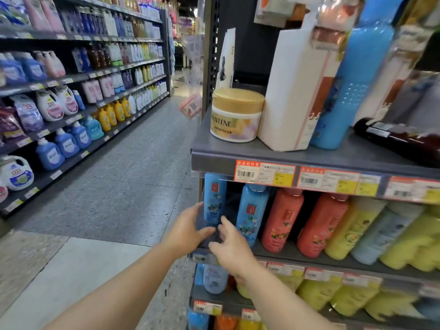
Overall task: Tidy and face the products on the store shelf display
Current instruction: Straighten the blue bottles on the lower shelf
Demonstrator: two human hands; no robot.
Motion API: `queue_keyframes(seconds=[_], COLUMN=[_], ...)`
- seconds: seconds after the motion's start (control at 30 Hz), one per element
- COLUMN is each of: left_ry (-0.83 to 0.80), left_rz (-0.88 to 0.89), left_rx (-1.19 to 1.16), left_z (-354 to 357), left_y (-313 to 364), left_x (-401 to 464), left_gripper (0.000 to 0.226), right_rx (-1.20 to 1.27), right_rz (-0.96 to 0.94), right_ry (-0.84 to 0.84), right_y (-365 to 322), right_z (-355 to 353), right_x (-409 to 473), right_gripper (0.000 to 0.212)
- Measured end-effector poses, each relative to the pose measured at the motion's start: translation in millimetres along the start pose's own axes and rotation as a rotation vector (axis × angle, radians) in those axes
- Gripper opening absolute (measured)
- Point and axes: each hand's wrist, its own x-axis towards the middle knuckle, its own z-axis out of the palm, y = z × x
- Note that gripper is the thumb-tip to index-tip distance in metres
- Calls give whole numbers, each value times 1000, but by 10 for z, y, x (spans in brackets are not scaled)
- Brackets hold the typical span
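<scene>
On the second shelf (297, 254) stand two blue bottles with flower labels, one at the left end (214, 198) and one beside it (251, 210). My left hand (188, 229) reaches around the left-end bottle's base, thumb in front of it and fingers at its left side. My right hand (231, 246) hovers in the gap between the two blue bottles with fingers spread, close to the second bottle's lower left. Whether either hand grips a bottle is unclear. Orange bottles (283, 220) and yellow bottles (350, 229) continue rightward.
The top shelf (238, 153) holds a gold-lidded Pantene jar (235, 115), a white carton (297, 89), a tall blue bottle (352, 86) and a dark bottle lying flat (400, 136). Lower shelves carry more bottles. The aisle floor (123, 177) runs left, with detergent shelving (59, 103) across it.
</scene>
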Motion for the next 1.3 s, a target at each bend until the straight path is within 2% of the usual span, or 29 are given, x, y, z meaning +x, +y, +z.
queue_keyframes(seconds=[0.07, 0.13, 0.3, 0.37, 0.43, 0.53, 0.67, 0.8, 0.97, 1.1, 1.2, 1.3], left_ry=[-130, -248, -383, -366, -266, -102, 22, 23, 6, 32, 41, 55], left_rz=[-16, -44, 81, 171, 304, 465, 566, 555, 499, 468, 465, 467], left_rx=[354, 542, 670, 697, 683, 632, 672, 767, 775, 752, 739, 709], left_z=[-156, -301, -574, -662, -746, -777, -650, -482, -357, -349, -344, -326], left_y=[168, 464, 1461, 1847, 2241, 2738, 3143, 3244, 3179, 3134, 3119, 3121], left_x=[-228, -447, -836, -914, -935, -855, -572, -369, -275, -240, -232, -250], left_gripper=[72, 72, 67, 64, 58, 53, 58, 61, 66, 65, 65, 65], right_rx=[-77, -199, -593, -705, -748, -684, -703, -738, -483, -228, -182, -172], right_rz=[-26, -57, -99, -127, -178, -220, -238, -222, -208, -229, -260, -288], right_ry=[-7, 11, -30, 17, 152, 407, 564, 559, 421, 370, 415, 435], right_y=[-160, -352, -800, -950, -1092, -1258, -1427, -1407, -1349, -1331, -1262, -1205], right_z=[-183, -413, -1064, -1362, -1678, -2136, -2644, -2873, -2930, -2903, -2917, -2986], right_x=[-361, -697, -1355, -1571, -1735, -1805, -1590, -1179, -627, -349, -317, -487], right_gripper=[72, 67, 63, 58, 48, 35, 47, 67, 92, 82, 68, 67])
